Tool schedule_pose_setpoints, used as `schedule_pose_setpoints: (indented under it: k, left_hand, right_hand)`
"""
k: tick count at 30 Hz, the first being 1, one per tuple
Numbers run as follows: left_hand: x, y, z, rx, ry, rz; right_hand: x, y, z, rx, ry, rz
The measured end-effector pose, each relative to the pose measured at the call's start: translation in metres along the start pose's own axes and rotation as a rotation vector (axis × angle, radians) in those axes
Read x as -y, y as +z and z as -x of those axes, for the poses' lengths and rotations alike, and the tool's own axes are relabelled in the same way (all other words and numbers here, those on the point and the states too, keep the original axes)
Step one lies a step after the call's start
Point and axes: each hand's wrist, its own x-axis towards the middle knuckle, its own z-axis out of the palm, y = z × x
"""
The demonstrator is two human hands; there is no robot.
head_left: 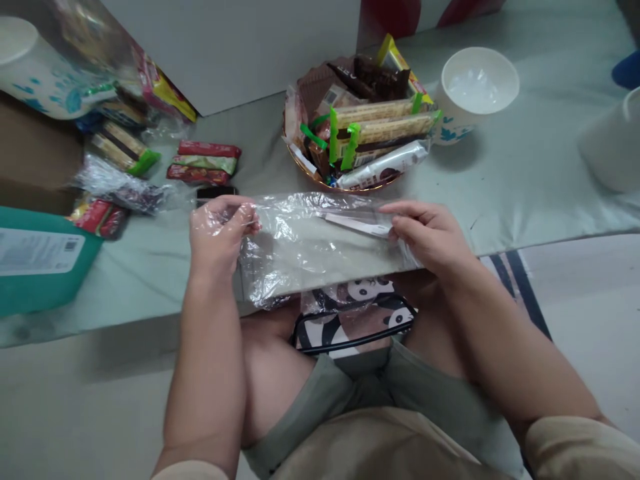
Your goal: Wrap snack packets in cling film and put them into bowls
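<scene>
Head view, logged from my remote station. The left hand (220, 233) is closed in a thumb-and-finger pinch on one upper corner of a clear plastic bag (295, 257). The right hand (433, 233) is pinched shut at the bag's opposite side, where one end of a slim white pointed tool (357, 225) meets the fingertips; I cannot tell whether the tool is inside the film or behind it. The bag hangs spread between the hands, in front of the snack-filled bowl (311, 87) and above a panda-print pouch (330, 333) on the lap.

Step in hand, my judgement: holding the bag stretched out along its upper edge. The lower film is crinkled. I judge the next move calls for two firm pinches, even tension, and care that the tool's tip does not snag the film.
</scene>
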Motion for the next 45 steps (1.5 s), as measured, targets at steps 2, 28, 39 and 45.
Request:
schedule_pose_setpoints:
  k: [2, 28, 39, 45]
  left_hand:
    - [-0.002, 0.0, 0.001, 0.01, -0.019, -0.019]
    - [-0.005, 0.006, 0.001, 0.154, -0.047, -0.038]
    - [-0.006, 0.007, 0.001, 0.104, -0.096, -0.033]
    - [-0.006, 0.007, 0.001, 0.09, -0.102, -0.037]
  right_hand:
    - [-0.003, 0.0, -0.001, -0.065, -0.008, -0.037]
    - [-0.01, -0.006, -0.011, -0.142, -0.039, -0.467]
    - [-0.001, 0.002, -0.007, -0.101, -0.065, -0.556]
    - [-0.018, 0.0, -0.016, -0.222, -0.207, -0.335]
